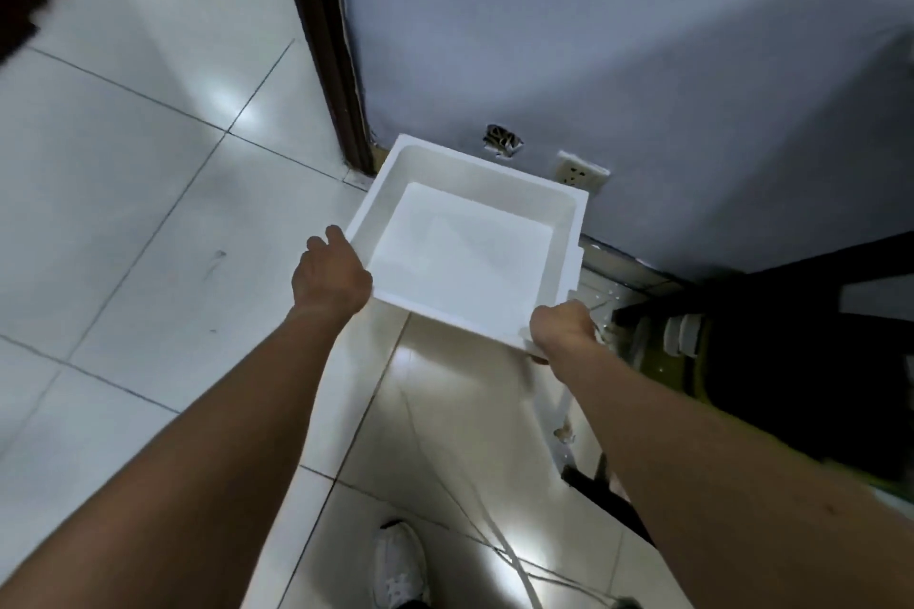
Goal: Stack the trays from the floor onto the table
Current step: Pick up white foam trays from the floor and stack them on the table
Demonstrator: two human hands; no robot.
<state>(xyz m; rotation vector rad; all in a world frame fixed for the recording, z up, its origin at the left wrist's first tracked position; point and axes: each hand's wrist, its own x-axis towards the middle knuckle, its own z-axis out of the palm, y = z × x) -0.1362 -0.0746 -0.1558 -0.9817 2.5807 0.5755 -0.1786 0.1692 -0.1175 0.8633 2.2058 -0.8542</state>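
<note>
Both hands clamp one white tray (pixel 465 242), left hand (pixel 330 274) on its left rim, right hand (pixel 564 329) at its near right corner, carried above the floor (pixel 123 163); no table or stack shows, so stacking seems still ahead

Head view, looking down. White tray (pixel 475 176) is held w/ both hands above the tiled floor (pixel 123 213). L hand (pixel 331 279) grips the tray's near-left rim; R hand (pixel 564 326) grips its near-right corner. Behind the tray: grey-blue wall (pixel 593 40) w/ socket (pixel 583 173) & rough hole (pixel 502 141). Dark door frame (pixel 326 40) at upper left, dark furniture (pixel 791 312) at right. White shoe (pixel 400 564) & thin cable (pixel 494 534) at bottom.
</note>
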